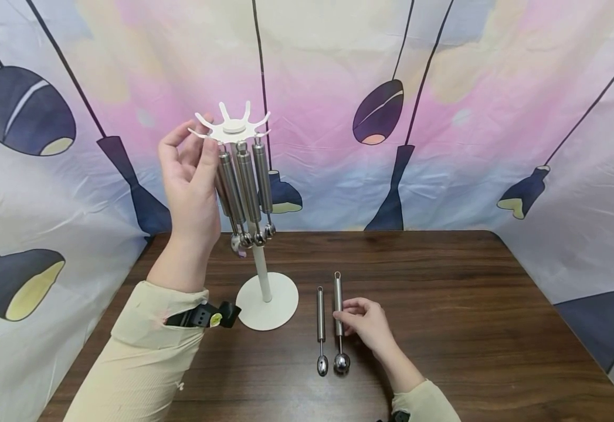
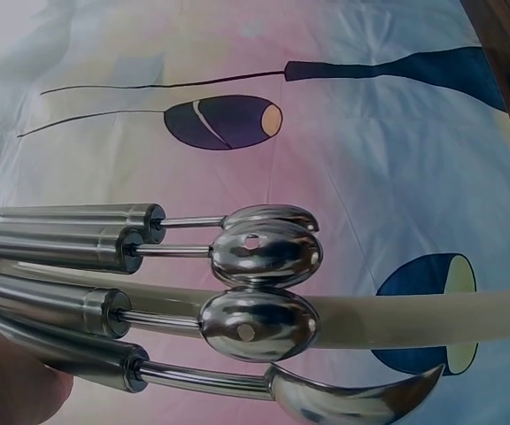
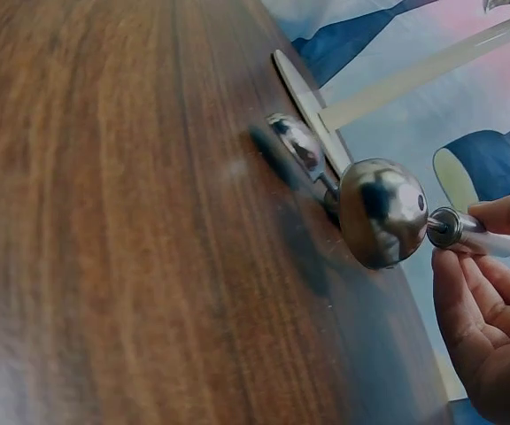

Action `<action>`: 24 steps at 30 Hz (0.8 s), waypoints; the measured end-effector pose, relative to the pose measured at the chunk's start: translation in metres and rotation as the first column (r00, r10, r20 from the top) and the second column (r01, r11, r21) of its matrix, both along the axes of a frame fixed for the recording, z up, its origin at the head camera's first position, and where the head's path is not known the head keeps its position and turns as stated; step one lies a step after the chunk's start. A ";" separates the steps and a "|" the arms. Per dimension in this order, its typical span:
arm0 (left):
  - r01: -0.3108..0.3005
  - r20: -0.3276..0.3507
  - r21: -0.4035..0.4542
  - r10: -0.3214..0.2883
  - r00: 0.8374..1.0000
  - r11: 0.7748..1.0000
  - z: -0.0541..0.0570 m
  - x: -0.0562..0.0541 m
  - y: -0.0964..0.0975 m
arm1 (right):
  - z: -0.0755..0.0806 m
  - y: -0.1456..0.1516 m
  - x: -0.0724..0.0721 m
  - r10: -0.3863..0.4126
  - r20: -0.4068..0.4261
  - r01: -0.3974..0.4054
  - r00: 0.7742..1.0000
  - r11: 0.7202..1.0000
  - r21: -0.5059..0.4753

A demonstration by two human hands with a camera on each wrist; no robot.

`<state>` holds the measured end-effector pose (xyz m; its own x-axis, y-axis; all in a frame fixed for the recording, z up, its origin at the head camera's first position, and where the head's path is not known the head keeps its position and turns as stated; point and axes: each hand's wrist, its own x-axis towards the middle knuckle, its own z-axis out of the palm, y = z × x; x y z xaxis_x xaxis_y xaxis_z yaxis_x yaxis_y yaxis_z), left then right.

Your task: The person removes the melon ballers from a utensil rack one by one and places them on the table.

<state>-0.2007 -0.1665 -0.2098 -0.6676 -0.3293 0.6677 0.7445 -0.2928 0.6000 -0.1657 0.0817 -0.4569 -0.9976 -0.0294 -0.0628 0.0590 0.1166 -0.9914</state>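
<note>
A white stand point(image 1: 234, 130) with a ring of hooks on top holds several hanging steel melon ballers point(image 1: 246, 181). My left hand point(image 1: 187, 170) grips the left side of its hook ring, thumb in front and fingers behind. In the left wrist view, oval scoop heads point(image 2: 259, 323) hang beside one with a pointed, curved end point(image 2: 352, 396). With thumb and fingers my right hand point(image 1: 367, 322) pinches the handle of a melon baller point(image 1: 341, 362) with a large round head point(image 3: 383, 214). Left of it, a smaller melon baller point(image 1: 321, 328) lies on the table.
The stand's round white base point(image 1: 268, 316) rests on the dark wooden table point(image 1: 444, 281), its pole point(image 1: 261, 272) upright. Behind and at both sides hangs a cloth point(image 1: 317, 70) printed with lamps.
</note>
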 end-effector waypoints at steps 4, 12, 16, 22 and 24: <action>-0.007 -0.006 -0.008 0.007 1.000 1.000 0.001 0.000 0.001 | -0.004 0.000 0.000 0.007 -0.004 -0.007 1.000 1.000 0.029; 0.019 0.038 0.021 -0.020 0.999 1.000 0.003 -0.001 0.000 | -0.014 -0.001 -0.002 -0.004 -0.003 0.005 1.000 0.997 0.083; 0.019 0.050 0.012 -0.019 0.999 1.000 0.004 -0.001 0.000 | -0.018 -0.001 -0.003 -0.006 0.006 0.005 1.000 0.994 0.110; 0.034 0.043 0.033 -0.036 0.998 0.999 0.004 -0.003 0.000 | -0.020 -0.003 -0.004 -0.005 0.011 0.003 1.000 0.980 0.197; 0.040 0.038 0.043 -0.042 0.998 0.998 0.004 -0.003 0.000 | -0.019 -0.004 -0.004 -0.007 0.014 0.004 1.000 0.973 0.232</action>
<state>-0.2041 -0.1663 -0.2053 -0.7064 -0.3283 0.6271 0.7077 -0.3479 0.6150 -0.1697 0.0774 -0.4761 -0.9966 -0.0068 -0.0816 0.0743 0.3433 -0.9363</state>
